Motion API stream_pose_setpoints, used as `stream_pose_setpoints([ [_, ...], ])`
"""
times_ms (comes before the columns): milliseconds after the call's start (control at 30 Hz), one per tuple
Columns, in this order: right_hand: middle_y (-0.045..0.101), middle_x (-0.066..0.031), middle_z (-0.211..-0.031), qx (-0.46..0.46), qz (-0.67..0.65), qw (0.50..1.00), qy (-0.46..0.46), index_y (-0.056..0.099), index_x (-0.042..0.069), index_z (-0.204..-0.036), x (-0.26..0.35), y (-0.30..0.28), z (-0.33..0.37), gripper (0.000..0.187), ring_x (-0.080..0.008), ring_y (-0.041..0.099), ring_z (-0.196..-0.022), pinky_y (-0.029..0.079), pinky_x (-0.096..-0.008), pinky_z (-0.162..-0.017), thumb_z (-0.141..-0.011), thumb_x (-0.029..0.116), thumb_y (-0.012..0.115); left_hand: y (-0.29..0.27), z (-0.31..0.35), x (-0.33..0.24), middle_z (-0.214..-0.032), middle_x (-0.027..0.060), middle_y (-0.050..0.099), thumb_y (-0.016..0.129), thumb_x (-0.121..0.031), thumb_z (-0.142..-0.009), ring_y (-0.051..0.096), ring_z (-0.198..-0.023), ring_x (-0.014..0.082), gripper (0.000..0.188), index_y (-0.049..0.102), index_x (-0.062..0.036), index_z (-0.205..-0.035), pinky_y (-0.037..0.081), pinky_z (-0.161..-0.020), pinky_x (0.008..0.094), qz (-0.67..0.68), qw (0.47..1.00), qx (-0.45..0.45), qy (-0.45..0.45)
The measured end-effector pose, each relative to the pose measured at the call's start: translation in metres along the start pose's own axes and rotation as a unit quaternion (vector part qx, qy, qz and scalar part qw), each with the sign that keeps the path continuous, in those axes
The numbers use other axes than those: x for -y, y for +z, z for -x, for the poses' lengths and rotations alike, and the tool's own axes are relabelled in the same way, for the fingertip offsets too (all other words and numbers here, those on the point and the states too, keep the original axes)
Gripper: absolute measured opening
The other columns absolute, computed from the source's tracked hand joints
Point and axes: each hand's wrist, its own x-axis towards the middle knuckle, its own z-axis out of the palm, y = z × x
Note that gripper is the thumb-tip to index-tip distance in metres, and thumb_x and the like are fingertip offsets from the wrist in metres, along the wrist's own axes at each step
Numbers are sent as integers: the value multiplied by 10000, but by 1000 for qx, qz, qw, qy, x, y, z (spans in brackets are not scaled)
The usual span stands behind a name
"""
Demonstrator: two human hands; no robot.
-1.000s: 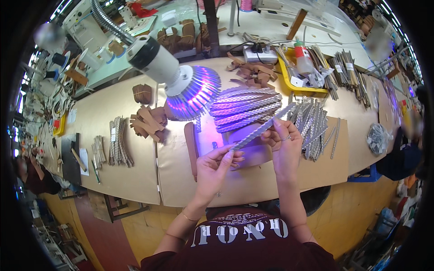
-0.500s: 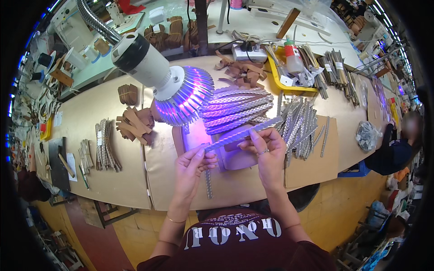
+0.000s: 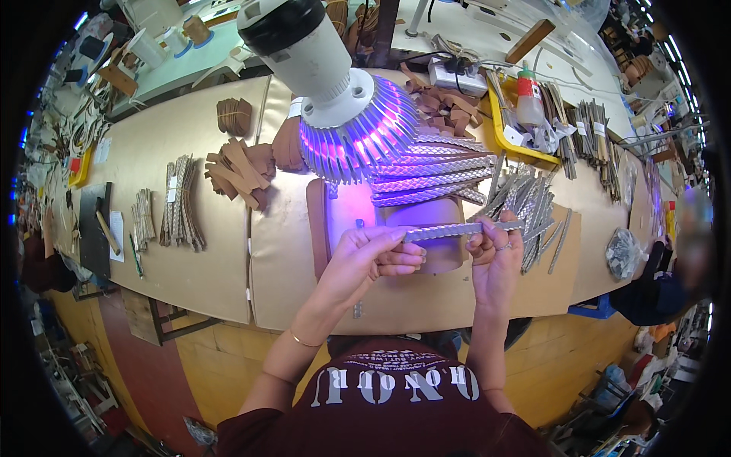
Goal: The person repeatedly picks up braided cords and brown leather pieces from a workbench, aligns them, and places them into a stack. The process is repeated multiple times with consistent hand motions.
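A person holds a grey braided strip (image 3: 448, 231) stretched level above a gold-toned table (image 3: 213, 266) — left hand (image 3: 365, 255) pinching one end between thumb and fingers, right hand (image 3: 496, 259) grasping it near the other; just beyond, a violet-glowing lamp (image 3: 358, 126) hangs beside a bundle of braids (image 3: 438, 174); more grey strips (image 3: 525, 199) lie piled to the right — near a yellow tray (image 3: 531, 154).

A yellow tray (image 3: 525, 151) holds a green-capped bottle (image 3: 528, 108). Just left of the tray sits a white power strip (image 3: 470, 83); beyond the tray, a wooden block (image 3: 531, 41). Right of the tray and lower lies a clear plastic bag (image 3: 623, 254). Far left of the tray are a brown thread spool (image 3: 198, 30) and, lower, a green pen (image 3: 137, 261).
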Motion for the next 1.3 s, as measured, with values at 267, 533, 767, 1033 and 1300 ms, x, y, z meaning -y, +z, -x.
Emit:
stream_pose_setpoints([
  [267, 645, -150, -949, 187, -38, 982, 4, 458, 58, -1087, 7, -11, 4, 235, -213, 661, -762, 579, -338, -677, -914, 3, 607, -6, 2, 0, -1038, 181, 696, 567, -97, -974, 714, -906, 223, 260, 615, 40, -1191, 602, -809, 313, -46, 996, -18, 76],
  [533, 657, -171, -1040, 160, 52, 985, -34, 443, 10, -1259, 7, -17, 3, 392, -198, 667, -843, 578, -316, -763, -912, -9, 624, -5, 5, 6, -1054, 154, 679, 562, -20, -962, 683, -977, 200, 457, 407, 35, -1389, 566, -869, 291, -126, 976, -3, 179],
  [767, 628, -205, -1190, 113, 184, 976, 11, 366, 22, -1402, 7, 6, 4, 495, -190, 665, -900, 565, -329, -840, -949, -10, 561, -14, 3, 8, -1042, 159, 675, 541, 5, -962, 678, -980, 201, 438, 396, 46, -1374, 566, -878, 302, -104, 965, -65, 231],
  [1033, 627, -181, -1158, 239, -21, 962, 128, 294, 23, -1444, -18, 88, 6, 509, -219, 677, -955, 567, -344, -863, -989, 45, 521, -64, 27, -27, -1031, 118, 675, 580, -50, -961, 692, -939, 175, 446, 411, 8, -1370, 599, -819, 278, 41, 941, -168, 292],
  [1300, 642, -108, -1020, 208, -35, 965, 153, 540, 9, -1151, -27, 91, 0, 185, -214, 653, -939, 549, -368, -837, -999, 115, 535, -64, 38, -30, -1036, 100, 686, 589, -44, -943, 692, -944, 180, 443, 448, 14, -1360, 588, -815, 273, -16, 944, -147, 293],
])
